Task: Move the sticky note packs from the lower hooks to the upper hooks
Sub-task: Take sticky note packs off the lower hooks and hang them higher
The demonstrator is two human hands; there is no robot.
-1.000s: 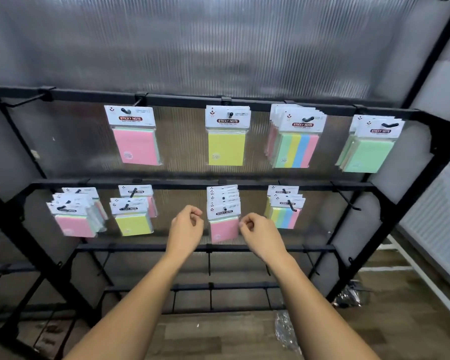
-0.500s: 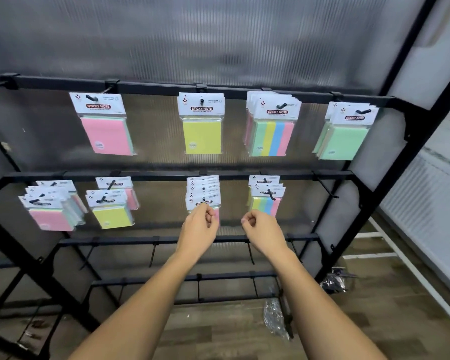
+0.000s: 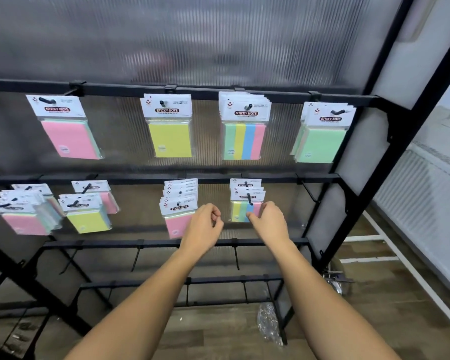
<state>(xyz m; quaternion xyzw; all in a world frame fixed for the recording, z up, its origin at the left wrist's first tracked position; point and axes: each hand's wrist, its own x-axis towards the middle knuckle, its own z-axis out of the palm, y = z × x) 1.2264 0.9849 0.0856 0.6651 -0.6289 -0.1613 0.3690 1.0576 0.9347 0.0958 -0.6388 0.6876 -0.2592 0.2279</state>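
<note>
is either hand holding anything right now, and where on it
The right hand pinches the front striped pack at its lower right edge. The left hand is curled beside the pink pack, holding nothing.

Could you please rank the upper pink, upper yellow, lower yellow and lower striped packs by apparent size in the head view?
Upper pink pack and upper yellow pack: largest, too alike to rank.
Then lower yellow pack.
Smallest: lower striped pack, partly behind the right hand.
</note>
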